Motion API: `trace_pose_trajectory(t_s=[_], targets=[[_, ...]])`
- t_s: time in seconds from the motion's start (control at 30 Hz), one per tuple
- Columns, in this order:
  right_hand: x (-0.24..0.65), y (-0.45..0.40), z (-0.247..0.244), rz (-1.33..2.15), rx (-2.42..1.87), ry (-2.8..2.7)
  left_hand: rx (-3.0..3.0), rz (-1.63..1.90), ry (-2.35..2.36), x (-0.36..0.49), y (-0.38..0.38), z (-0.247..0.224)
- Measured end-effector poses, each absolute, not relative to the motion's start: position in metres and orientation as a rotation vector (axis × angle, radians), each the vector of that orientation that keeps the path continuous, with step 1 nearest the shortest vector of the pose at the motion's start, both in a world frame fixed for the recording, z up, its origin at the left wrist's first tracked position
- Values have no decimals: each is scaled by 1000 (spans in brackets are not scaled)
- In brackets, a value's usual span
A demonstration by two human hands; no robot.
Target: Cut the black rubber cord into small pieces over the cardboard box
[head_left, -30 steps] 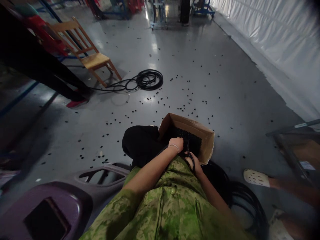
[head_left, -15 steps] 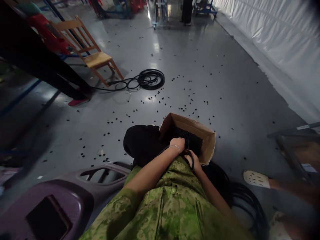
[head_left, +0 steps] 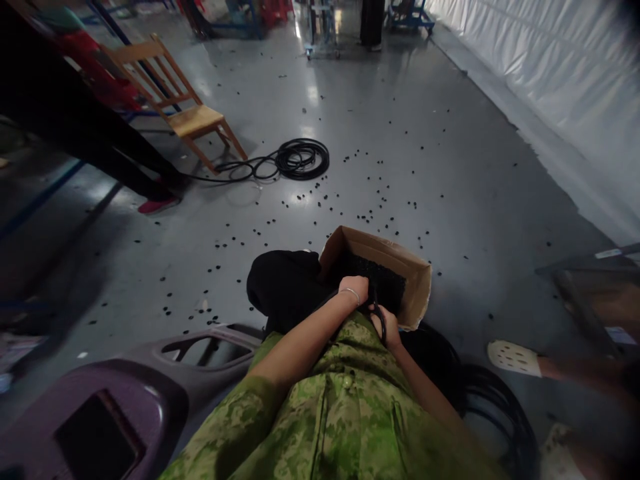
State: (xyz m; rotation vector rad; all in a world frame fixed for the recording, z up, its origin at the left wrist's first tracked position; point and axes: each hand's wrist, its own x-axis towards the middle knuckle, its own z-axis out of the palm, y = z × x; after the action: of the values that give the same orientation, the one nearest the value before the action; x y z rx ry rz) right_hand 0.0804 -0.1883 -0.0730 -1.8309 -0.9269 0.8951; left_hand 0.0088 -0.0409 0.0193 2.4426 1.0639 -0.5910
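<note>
My left hand (head_left: 354,289), with a bracelet at the wrist, is closed over a cardboard box (head_left: 423,293). It grips what looks like black tubing, mostly hidden by the fingers and forearm. My right hand (head_left: 390,328) sits just beside and below it, closed around the dark handles of scissors (head_left: 383,325). The scissors' blades point away from me beside my left fist and are hard to make out against the dark contents. Many small black pieces (head_left: 387,280) fill the bottom of the box, which rests against my lap.
Small black pieces lie scattered over the grey floor (head_left: 280,267). A coil of black tubing (head_left: 303,159) lies by a wooden chair (head_left: 195,120); more black coils (head_left: 495,407) are at my right. A purple stool (head_left: 150,393) bears a dark phone (head_left: 97,437). People's legs show on both sides.
The scissors, whose blades stood apart earlier, now look closed together. My right hand has turned slightly; the left hand and the box have hardly moved.
</note>
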Motion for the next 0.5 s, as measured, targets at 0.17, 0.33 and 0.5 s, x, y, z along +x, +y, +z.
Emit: trace_pose_trajectory(t_s=[0.17, 0.33, 0.5], targets=[[79, -189, -72, 885, -1852, -927, 2447, -597, 1086, 9, -41, 18], [81, -188, -70, 908, -1859, -910, 2420, -629, 1092, 9, -40, 17], [87, -192, -71, 988, -1801, -850, 2440, -561, 1109, 9, -40, 17]])
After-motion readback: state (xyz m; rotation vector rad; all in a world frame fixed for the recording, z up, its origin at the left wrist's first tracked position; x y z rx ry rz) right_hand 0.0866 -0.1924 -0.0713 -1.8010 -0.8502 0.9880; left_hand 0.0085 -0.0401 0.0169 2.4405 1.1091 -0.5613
